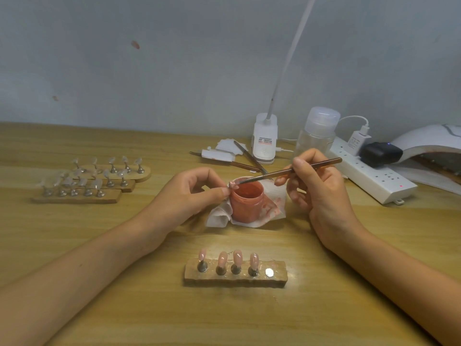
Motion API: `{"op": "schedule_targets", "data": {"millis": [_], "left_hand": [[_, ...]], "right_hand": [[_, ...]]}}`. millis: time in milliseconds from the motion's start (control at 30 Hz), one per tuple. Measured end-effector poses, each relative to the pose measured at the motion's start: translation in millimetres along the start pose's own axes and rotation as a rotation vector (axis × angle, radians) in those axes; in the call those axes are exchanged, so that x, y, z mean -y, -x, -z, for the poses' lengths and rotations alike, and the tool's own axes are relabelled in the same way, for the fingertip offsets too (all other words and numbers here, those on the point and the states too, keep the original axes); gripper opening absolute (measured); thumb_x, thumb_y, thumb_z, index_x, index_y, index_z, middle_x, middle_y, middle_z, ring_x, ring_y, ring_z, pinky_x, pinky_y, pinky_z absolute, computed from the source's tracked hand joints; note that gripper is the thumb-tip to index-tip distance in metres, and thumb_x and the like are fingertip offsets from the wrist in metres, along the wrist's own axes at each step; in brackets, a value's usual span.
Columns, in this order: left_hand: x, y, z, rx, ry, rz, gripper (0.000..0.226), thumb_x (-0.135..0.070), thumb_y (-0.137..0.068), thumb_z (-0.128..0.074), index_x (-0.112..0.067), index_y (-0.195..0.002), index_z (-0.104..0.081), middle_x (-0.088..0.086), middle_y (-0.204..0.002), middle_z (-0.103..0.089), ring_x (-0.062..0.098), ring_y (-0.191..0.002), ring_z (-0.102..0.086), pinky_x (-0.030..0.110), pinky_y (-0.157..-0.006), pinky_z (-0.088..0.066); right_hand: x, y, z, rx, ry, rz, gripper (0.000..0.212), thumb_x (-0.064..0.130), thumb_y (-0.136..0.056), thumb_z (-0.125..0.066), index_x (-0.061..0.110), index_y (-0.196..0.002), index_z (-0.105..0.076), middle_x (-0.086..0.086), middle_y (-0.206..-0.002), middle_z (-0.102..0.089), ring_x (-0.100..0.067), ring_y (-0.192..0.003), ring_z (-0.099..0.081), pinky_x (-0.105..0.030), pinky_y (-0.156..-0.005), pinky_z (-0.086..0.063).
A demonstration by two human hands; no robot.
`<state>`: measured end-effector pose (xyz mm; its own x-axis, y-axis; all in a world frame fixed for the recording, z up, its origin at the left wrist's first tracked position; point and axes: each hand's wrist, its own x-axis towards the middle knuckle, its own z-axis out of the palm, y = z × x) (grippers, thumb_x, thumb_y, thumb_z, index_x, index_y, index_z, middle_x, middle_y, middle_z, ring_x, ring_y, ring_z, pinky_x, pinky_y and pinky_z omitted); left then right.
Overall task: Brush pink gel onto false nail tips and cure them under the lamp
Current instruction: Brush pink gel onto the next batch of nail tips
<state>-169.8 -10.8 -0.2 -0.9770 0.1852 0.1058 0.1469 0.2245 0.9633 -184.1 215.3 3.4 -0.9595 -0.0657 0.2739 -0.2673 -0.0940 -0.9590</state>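
Note:
An open jar of pink gel (pixel 247 202) stands on a stained white tissue (pixel 270 208) at the table's middle. My left hand (pixel 193 196) pinches a false nail tip (pixel 234 184) over the jar's left rim. My right hand (pixel 318 186) grips a thin brush (pixel 287 171), whose bristles touch that tip. Nearer me lies a wooden holder (pixel 235 275) with several pink-coated tips upright on metal stands and one bare magnet spot at its right end. The white curing lamp (pixel 431 151) sits at the far right.
Three wooden holders with several clear tips (pixel 92 181) lie at the left. Behind the jar are tweezers (pixel 247 152), white pads, a desk lamp base (pixel 265 138) and a clear bottle (pixel 318 132). A power strip (pixel 374 173) with plugs lies at the right.

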Motion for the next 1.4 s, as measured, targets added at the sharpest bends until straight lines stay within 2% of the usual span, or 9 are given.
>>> {"op": "schedule_targets", "data": {"millis": [133, 400, 500, 600, 700, 833, 900, 1200, 1400], "left_hand": [[1.2, -0.1, 0.5, 0.006, 0.005, -0.006, 0.008, -0.019, -0.089, -0.067, -0.015, -0.082, -0.066, -0.011, -0.071, -0.068, -0.004, -0.053, -0.053, 0.008, -0.050, -0.041], [4.5, 0.0, 2.4, 0.021, -0.010, -0.012, 0.008, -0.022, -0.088, -0.068, -0.017, -0.081, -0.067, -0.010, -0.073, -0.069, -0.001, -0.056, -0.054, 0.009, -0.051, -0.043], [5.1, -0.1, 2.5, 0.032, -0.014, -0.042, 0.010, -0.028, -0.084, -0.069, -0.019, -0.081, -0.067, -0.006, -0.080, -0.072, 0.017, -0.069, -0.063, 0.013, -0.058, -0.050], [4.7, 1.0, 2.1, 0.029, -0.012, -0.084, 0.019, -0.042, -0.074, -0.070, -0.024, -0.080, -0.068, 0.001, -0.093, -0.074, 0.039, -0.098, -0.065, 0.040, -0.087, -0.057], [4.5, 4.3, 1.9, 0.026, -0.012, -0.129, 0.023, -0.046, -0.072, -0.072, -0.026, -0.083, -0.068, 0.015, -0.094, -0.072, 0.051, -0.094, -0.063, 0.069, -0.083, -0.050], [6.8, 5.5, 3.1, 0.012, -0.023, -0.165, 0.021, -0.045, -0.076, -0.073, -0.027, -0.084, -0.067, 0.028, -0.082, -0.066, 0.041, -0.060, -0.056, 0.044, -0.051, -0.048], [8.0, 5.3, 3.7, 0.008, -0.029, -0.171, 0.020, -0.044, -0.077, -0.073, -0.027, -0.084, -0.067, 0.026, -0.078, -0.065, 0.036, -0.056, -0.051, 0.037, -0.051, -0.043], [9.7, 3.7, 3.0, -0.007, -0.064, -0.181, 0.017, -0.042, -0.080, -0.072, -0.027, -0.087, -0.067, 0.023, -0.087, -0.069, 0.050, -0.077, -0.062, 0.067, -0.066, -0.052], [11.8, 3.2, 3.6, -0.001, -0.051, -0.182, 0.025, -0.050, -0.075, -0.072, -0.029, -0.086, -0.067, 0.022, -0.079, -0.067, 0.046, -0.065, -0.058, 0.044, -0.055, -0.049]], "right_hand": [[-2.3, -2.1, 2.5, -0.109, 0.009, -0.039, 0.015, 0.022, -0.100, -0.053, 0.018, -0.085, -0.052, 0.000, -0.066, -0.069, -0.014, -0.057, -0.051, -0.018, -0.043, -0.035], [0.1, 0.1, -0.2, -0.030, 0.034, 0.001, 0.018, 0.032, -0.092, -0.057, 0.015, -0.088, -0.052, -0.001, -0.070, -0.070, -0.011, -0.057, -0.053, -0.017, -0.043, -0.038], [-0.9, -0.4, 1.6, -0.115, 0.016, -0.018, 0.017, 0.018, -0.100, -0.051, 0.017, -0.084, -0.051, 0.002, -0.062, -0.066, -0.018, -0.058, -0.050, -0.019, -0.042, -0.034], [2.2, 1.3, 3.9, -0.160, -0.058, 0.014, 0.023, 0.015, -0.101, -0.048, 0.018, -0.079, -0.051, 0.001, -0.058, -0.061, -0.011, -0.049, -0.047, -0.017, -0.039, -0.032], [3.6, 2.1, 5.4, -0.211, -0.077, 0.001, 0.027, 0.015, -0.101, -0.047, 0.020, -0.075, -0.050, 0.004, -0.055, -0.056, -0.007, -0.047, -0.047, -0.015, -0.038, -0.033], [5.8, -0.2, 9.2, -0.274, -0.046, -0.003, 0.028, 0.012, -0.100, -0.046, 0.020, -0.073, -0.047, 0.006, -0.053, -0.050, -0.005, -0.047, -0.046, -0.016, -0.041, -0.036], [6.6, -1.6, 12.5, -0.302, -0.058, 0.002, 0.028, 0.010, -0.099, -0.045, 0.019, -0.072, -0.045, 0.005, -0.053, -0.049, -0.005, -0.047, -0.045, -0.018, -0.042, -0.036], [7.3, 1.1, 11.2, -0.006, -0.005, 0.308, 0.018, 0.009, -0.087, -0.044, 0.022, -0.078, -0.051, 0.004, -0.068, -0.058, -0.014, -0.059, -0.053, -0.024, -0.050, -0.046], [13.1, -1.0, 18.3, -0.028, -0.011, 0.332, 0.013, 0.006, -0.081, -0.037, 0.015, -0.072, -0.042, 0.003, -0.059, -0.051, -0.013, -0.050, -0.043, -0.020, -0.044, -0.037]]}}
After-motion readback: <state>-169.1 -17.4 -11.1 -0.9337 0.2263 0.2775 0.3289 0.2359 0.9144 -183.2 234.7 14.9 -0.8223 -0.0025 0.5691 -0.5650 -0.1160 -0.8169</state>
